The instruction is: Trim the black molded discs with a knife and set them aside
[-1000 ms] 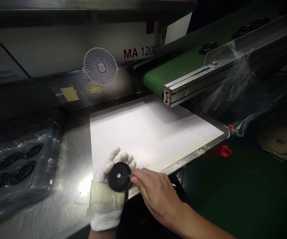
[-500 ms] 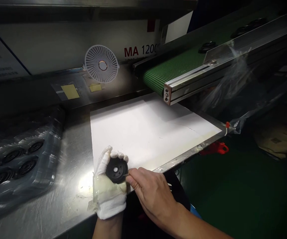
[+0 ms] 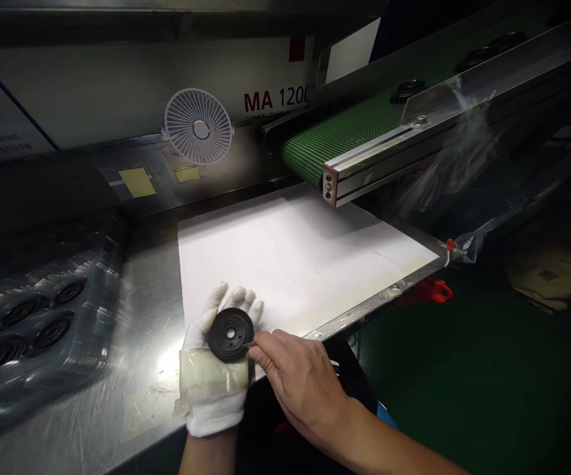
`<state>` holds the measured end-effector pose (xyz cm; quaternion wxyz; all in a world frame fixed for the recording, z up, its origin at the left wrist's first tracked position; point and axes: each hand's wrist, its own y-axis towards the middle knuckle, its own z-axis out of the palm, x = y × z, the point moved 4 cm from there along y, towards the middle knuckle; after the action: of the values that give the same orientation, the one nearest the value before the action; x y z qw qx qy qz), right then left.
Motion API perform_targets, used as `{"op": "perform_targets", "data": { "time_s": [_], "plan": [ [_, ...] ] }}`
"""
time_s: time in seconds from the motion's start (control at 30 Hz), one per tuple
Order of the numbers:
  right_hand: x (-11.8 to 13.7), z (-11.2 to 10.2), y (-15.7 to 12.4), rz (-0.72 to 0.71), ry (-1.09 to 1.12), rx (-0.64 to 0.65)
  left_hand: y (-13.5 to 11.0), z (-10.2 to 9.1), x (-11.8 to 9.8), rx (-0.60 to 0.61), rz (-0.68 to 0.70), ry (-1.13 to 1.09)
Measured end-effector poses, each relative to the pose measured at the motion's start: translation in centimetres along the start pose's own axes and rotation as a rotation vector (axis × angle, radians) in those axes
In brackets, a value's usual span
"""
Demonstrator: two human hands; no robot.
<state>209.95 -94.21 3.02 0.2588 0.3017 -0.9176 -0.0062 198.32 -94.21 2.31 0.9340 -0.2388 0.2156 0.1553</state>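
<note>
My left hand, in a white glove with a yellowish wrap round the palm and wrist, holds a round black grooved wheel with a small hole at its centre. The thumb lies along the wheel's left side, and the other fingers reach up behind it. My bare right hand pinches a thin blade between thumb and fingertips. The tip of the blade lies against the lower right of the wheel's face. Most of the blade is hidden in the fingers.
White sheet on the metal table. At left stands a clear plastic tray holding black wheels. A green conveyor carries several black wheels at upper right. A fan stands behind; a red-handled tool hangs by the table edge.
The left fingers have straightened from curling round the wheel's rim, and the wheel has turned to face the camera more. The right hand stays nearly in place. The view has shifted slightly.
</note>
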Motion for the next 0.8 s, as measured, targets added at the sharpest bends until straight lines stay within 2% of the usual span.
{"op": "perform_targets", "data": {
  "time_s": [0.07,0.1,0.27,0.43,0.47,0.63,0.8],
  "plan": [
    [-0.6,-0.3,0.1,0.021,0.005,-0.001,0.0,-0.2,0.1,0.035,-0.119,0.017],
    [-0.8,-0.4,0.2,0.033,0.002,-0.003,0.0,-0.3,0.1,0.032,-0.127,0.022],
    [-0.7,0.3,-0.1,0.037,-0.027,-0.013,0.7,-0.1,0.4,-0.058,0.002,-0.009],
    [0.1,0.8,-0.5,0.001,-0.032,-0.037,0.7,-0.3,0.4,-0.094,0.125,-0.003],
    [0.1,0.8,-0.5,-0.003,-0.033,-0.033,0.6,-0.4,0.3,-0.09,0.109,0.011],
    [-0.8,0.3,-0.3,0.015,-0.03,-0.011,0.3,-0.4,0.3,-0.018,-0.139,0.038],
    [-0.9,0.6,-0.3,0.052,-0.033,-0.011,0.5,-0.2,0.5,-0.054,0.007,-0.04]
  ]
}}
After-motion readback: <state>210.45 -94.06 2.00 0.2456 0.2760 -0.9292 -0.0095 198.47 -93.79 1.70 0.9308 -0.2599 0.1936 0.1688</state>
